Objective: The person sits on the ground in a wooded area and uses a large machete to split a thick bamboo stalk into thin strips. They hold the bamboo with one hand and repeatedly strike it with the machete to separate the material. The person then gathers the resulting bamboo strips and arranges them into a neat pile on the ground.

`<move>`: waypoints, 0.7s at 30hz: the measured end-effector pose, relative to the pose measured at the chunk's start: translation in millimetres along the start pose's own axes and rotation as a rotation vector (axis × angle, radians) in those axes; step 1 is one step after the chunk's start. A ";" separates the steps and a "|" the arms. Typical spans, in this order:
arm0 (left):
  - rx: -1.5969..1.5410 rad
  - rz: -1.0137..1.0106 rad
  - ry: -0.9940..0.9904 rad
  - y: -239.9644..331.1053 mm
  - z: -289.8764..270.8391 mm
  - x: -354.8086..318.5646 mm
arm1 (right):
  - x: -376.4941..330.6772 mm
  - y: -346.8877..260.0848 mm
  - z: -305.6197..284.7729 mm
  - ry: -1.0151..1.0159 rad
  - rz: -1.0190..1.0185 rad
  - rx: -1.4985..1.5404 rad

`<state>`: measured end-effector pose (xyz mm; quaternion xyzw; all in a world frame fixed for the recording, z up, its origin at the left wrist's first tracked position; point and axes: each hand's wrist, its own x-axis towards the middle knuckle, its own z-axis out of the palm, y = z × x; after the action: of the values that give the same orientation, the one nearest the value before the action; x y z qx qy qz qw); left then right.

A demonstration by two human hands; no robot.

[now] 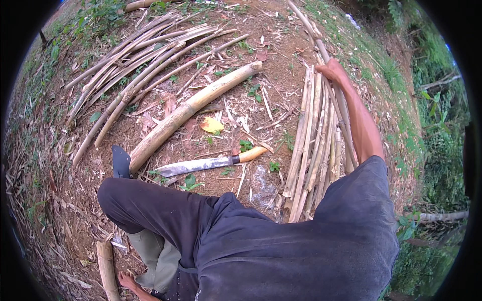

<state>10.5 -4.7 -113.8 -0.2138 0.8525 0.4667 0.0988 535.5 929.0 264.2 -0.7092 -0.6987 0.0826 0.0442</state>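
Observation:
At the upper right my right hand (331, 71) is closed around a long bamboo pole (301, 16), whose far end reaches the top edge. Under that arm lies a pile of split bamboo strips (310, 135). My left hand (128, 280) is low at the left, beside a short bamboo piece (107, 268) and a pale rubber boot (158, 258); its fingers are too small to read. In front of my bent leg a machete (196, 164) with a wooden handle lies on the ground. Beyond it rests a thick bamboo pole (196, 103), next to a yellow leaf (212, 125).
A heap of long bamboo strips (145, 65) spreads across the upper left. A dark flat piece (120, 161) stands at the thick pole's near end. Dry leaves and chips litter the brown soil (236, 100). Green plants (442, 150) border the right side.

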 end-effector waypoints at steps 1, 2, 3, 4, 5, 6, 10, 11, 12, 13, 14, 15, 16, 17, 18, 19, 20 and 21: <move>0.002 -0.006 0.005 4.4 1.6 3.4 | -3.1 29.4 -1.3 0.022 0.071 0.015; -0.025 -0.010 0.030 7.3 5.7 1.1 | -8.9 56.5 0.1 0.005 0.108 0.027; 0.002 -0.013 0.039 10.4 1.9 -4.0 | -8.7 74.3 5.0 -0.014 0.124 0.053; 0.031 -0.024 0.046 9.3 -4.2 -7.7 | -5.9 90.9 13.9 -0.007 0.147 0.100; 0.063 -0.028 0.049 10.5 -7.8 -10.1 | -1.9 114.3 27.4 0.000 0.178 0.150; 0.060 -0.002 0.040 8.3 -16.2 -6.1 | 2.8 127.6 44.5 0.004 0.222 0.141; 0.032 -0.028 0.114 18.3 1.1 -24.7 | 18.9 157.2 98.0 0.049 0.291 -0.041; 0.047 0.000 0.107 20.9 2.5 -25.4 | 23.8 157.7 109.2 0.059 0.336 -0.068; 0.067 0.026 0.121 16.2 -7.7 -25.4 | 26.5 145.3 118.3 0.017 0.331 -0.076; 0.088 0.051 0.133 13.1 -18.5 -24.0 | 27.3 133.6 126.9 -0.024 0.327 -0.086; 0.114 0.033 0.105 12.9 -16.6 -24.8 | 27.2 130.8 130.4 -0.026 0.338 -0.081; 0.066 0.012 0.109 11.7 -14.5 -26.6 | 26.4 128.0 134.2 -0.028 0.350 -0.076; 0.017 -0.009 0.112 10.2 -12.7 -28.6 | 26.1 124.6 137.7 -0.029 0.362 -0.071; -0.026 -0.027 0.116 7.7 -14.0 -29.0 | 27.4 126.5 144.1 -0.021 0.370 -0.094; -0.017 -0.034 0.108 6.6 -15.1 -27.9 | 28.7 127.9 150.7 -0.013 0.378 -0.116; -0.006 -0.040 0.101 6.6 -16.2 -25.5 | 30.5 129.3 156.3 -0.006 0.387 -0.138; 0.010 -0.050 0.094 6.0 -18.6 -27.2 | 29.3 131.4 161.3 -0.036 0.384 -0.153; -0.009 -0.045 0.084 4.6 -19.6 -29.2 | 30.4 132.1 165.7 -0.016 0.403 -0.132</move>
<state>35.0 -11.0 -88.9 -0.2525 0.8487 0.4590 0.0724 636.1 947.9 76.2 -0.8354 -0.5469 0.0494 -0.0252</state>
